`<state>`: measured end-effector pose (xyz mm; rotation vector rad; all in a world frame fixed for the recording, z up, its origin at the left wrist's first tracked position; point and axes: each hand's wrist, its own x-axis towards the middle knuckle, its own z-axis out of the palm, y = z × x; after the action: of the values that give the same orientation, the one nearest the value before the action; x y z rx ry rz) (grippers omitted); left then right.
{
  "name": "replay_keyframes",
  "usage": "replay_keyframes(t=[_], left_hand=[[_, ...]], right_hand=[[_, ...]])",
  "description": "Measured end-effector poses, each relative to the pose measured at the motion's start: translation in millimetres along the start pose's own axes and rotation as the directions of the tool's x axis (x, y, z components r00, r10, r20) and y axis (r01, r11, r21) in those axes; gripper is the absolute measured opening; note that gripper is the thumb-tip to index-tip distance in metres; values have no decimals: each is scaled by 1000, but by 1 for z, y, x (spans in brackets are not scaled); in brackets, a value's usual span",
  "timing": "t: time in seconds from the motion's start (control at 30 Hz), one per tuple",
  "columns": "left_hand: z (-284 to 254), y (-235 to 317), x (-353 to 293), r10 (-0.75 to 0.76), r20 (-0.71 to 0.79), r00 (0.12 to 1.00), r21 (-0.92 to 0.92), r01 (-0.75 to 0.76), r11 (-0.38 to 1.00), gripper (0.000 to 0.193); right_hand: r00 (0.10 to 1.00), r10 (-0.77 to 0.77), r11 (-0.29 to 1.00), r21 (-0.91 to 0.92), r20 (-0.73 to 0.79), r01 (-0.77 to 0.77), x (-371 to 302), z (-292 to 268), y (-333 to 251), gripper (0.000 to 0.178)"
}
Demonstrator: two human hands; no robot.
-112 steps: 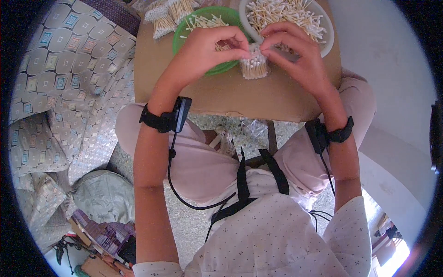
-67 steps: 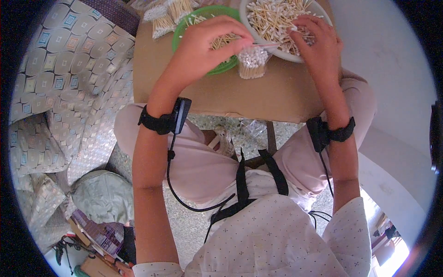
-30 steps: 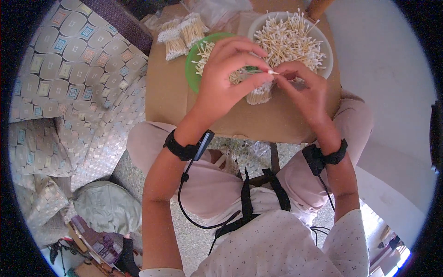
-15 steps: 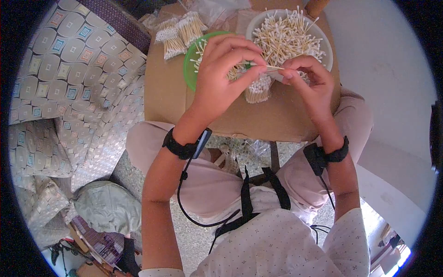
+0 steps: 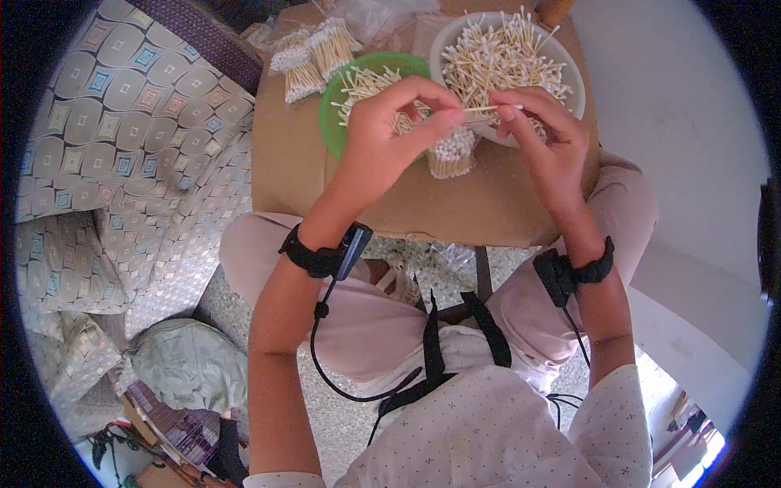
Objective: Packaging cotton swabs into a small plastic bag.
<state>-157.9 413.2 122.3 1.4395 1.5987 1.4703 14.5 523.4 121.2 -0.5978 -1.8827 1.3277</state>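
Note:
Between my two hands a single cotton swab (image 5: 482,109) lies nearly level, its wooden stick visible across the gap. My left hand (image 5: 390,134) pinches its left end between thumb and fingers. At the other end, thumb and forefinger of my right hand (image 5: 551,134) close on the stick, with a white tip showing by them. Below the swab, a clear-bagged bundle of cotton swabs (image 5: 450,159) stands on the cardboard top. Partly hidden behind my left hand is a green bowl (image 5: 328,122) of loose swabs. A white bowl (image 5: 578,85) heaped with swabs sits behind my right hand.
Several bagged bundles of cotton swabs (image 5: 313,58) lie at the far left of the cardboard-covered surface (image 5: 407,211). Clear plastic bags (image 5: 382,20) are behind them. A patterned sofa (image 5: 154,89) stands left, a pale wall (image 5: 675,130) right.
My left hand's raised fingers have curled down toward its thumb. The swab has come up slightly and shows more clearly between both hands. Both hands remain above the bowls.

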Motion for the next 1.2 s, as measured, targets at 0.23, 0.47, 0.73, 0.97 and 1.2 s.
replay_keyframes(t=[0.23,0.47,0.73,0.97,1.2], left_hand=[[-6,0,-3,-74,-65,995,-351,46,935,16],[-5,31,8,-261,-398,880,-46,265,963,18],[-48,-21,-5,-195,-198,961,491,270,829,25],[-53,-50,-3,-144,-302,942,197,210,958,22],[-41,-33,-8,-144,-129,981,552,191,812,21]], right_hand=[[976,-155,957,-224,152,187,3,-2,9,16],[958,-259,911,-299,127,286,7,-15,16,16],[849,-493,819,-228,190,527,17,9,54,17],[848,-525,822,-216,73,527,7,7,51,11],[852,-508,803,-291,124,521,7,16,58,9]])
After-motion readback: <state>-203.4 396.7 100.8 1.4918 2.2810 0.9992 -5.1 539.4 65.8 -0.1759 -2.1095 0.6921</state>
